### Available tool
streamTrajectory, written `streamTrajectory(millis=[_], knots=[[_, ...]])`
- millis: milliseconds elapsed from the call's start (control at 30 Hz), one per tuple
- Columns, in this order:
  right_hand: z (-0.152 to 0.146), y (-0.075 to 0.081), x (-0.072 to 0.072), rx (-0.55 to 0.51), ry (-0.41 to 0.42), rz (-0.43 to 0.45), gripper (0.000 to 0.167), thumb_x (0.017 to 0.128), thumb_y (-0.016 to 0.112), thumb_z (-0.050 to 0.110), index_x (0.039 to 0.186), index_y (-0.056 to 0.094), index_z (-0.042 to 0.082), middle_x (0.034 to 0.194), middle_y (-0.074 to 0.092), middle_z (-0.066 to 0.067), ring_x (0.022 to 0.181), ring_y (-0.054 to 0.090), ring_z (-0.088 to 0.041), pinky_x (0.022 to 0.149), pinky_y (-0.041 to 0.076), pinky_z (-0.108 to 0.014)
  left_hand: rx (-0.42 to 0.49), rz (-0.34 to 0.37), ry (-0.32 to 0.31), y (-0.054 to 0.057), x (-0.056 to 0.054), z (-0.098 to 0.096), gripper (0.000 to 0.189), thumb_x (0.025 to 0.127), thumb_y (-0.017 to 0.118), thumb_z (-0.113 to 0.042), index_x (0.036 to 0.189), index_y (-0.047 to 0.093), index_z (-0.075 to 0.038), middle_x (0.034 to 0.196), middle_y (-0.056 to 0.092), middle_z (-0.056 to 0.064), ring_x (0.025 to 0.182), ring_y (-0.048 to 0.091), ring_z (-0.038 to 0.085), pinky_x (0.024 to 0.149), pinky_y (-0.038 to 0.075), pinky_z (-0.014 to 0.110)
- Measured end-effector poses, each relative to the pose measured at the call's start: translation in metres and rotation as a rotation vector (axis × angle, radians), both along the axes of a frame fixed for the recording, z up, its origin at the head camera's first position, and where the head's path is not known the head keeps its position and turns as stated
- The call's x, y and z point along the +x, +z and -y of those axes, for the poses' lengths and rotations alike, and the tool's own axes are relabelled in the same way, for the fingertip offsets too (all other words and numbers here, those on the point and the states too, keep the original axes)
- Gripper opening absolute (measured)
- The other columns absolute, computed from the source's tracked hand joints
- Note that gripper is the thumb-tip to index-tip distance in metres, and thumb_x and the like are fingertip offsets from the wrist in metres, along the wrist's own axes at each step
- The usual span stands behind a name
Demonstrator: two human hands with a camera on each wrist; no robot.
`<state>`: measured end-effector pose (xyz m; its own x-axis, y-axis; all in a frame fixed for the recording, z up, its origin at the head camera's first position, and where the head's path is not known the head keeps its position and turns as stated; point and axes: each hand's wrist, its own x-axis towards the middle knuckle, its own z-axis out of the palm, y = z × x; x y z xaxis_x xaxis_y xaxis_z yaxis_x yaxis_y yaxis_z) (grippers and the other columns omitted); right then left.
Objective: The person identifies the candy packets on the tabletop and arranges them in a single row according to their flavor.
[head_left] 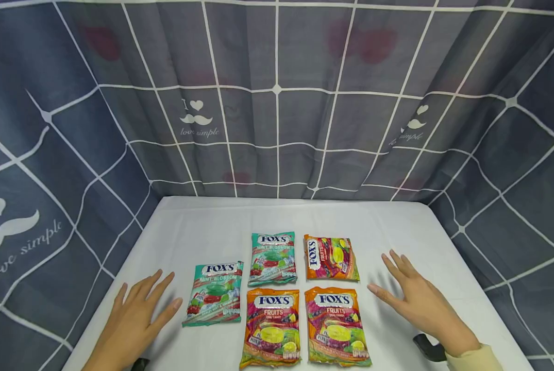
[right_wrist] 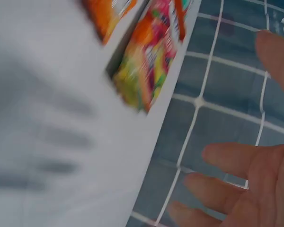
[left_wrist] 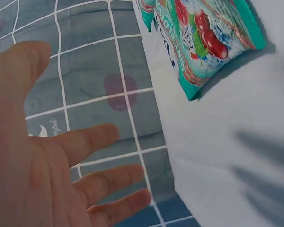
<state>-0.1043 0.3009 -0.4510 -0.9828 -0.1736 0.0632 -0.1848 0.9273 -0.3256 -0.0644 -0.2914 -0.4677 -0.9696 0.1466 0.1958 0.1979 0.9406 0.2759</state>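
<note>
Five is avoided here: several candy bags lie flat on the white table. One green mint candy bag [head_left: 215, 294] is at the left, closest to my left hand [head_left: 130, 319]. Another green mint candy bag [head_left: 272, 258] lies behind it in the middle. Two orange fruit candy bags stand side by side in front, the left fruit bag [head_left: 271, 328] and the right fruit bag [head_left: 338, 327]. A third fruit bag [head_left: 331, 258] lies turned sideways at the back, nearest my right hand [head_left: 418, 299]. Both hands have spread fingers and hold nothing.
A white cloth [head_left: 202, 221] covers the table. Dark grid-patterned curtains [head_left: 244, 118] enclose its back and sides. A black strap [head_left: 429, 348] is at the right wrist.
</note>
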Motion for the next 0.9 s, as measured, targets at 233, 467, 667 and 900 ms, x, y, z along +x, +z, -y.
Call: streamTrajectory(millis=[233,467,667,900], knots=[[0.035,0.009,-0.003,-0.043,0.07,0.01,0.094,0.099,0.066,0.074,0.16,0.054,0.003,0.158,0.052,-0.032,0.142,0.047,-0.065,0.102,0.044,-0.08,-0.006,0.026,-0.003,0.003,-0.004,-0.006,0.067,0.107,0.066,-0.056,0.154,0.062,-0.009,0.153,0.055,0.026,0.138,0.049,0.053,0.109,0.028,0.076],[0.069,0.017,-0.011,-0.099,0.149,0.062,0.098,0.097,0.066,0.076,0.154,0.058,-0.004,0.151,0.06,-0.031,0.139,0.054,-0.059,0.105,0.048,-0.072,-0.016,0.002,-0.038,0.002,-0.008,-0.012,0.064,0.105,0.071,-0.053,0.15,0.065,-0.008,0.147,0.06,0.022,0.132,0.056,0.048,0.099,0.041,0.073],[0.097,0.021,-0.019,-0.196,0.216,0.136,0.098,0.096,0.07,0.074,0.152,0.059,-0.006,0.125,0.076,-0.02,0.118,0.074,-0.033,0.098,0.059,-0.054,0.017,0.02,-0.05,-0.001,-0.011,-0.012,0.059,0.105,0.073,-0.05,0.142,0.069,-0.005,0.131,0.068,0.015,0.119,0.066,0.041,0.091,0.049,0.068],[0.132,0.019,-0.028,-0.332,0.314,0.14,0.085,0.1,0.072,0.066,0.147,0.065,-0.004,0.064,0.07,-0.005,0.048,0.051,-0.011,0.066,0.056,-0.035,0.072,0.091,-0.008,-0.004,-0.016,-0.012,0.058,0.104,0.076,-0.047,0.138,0.07,0.0,0.12,0.072,0.011,0.107,0.071,0.036,0.091,0.052,0.066]])
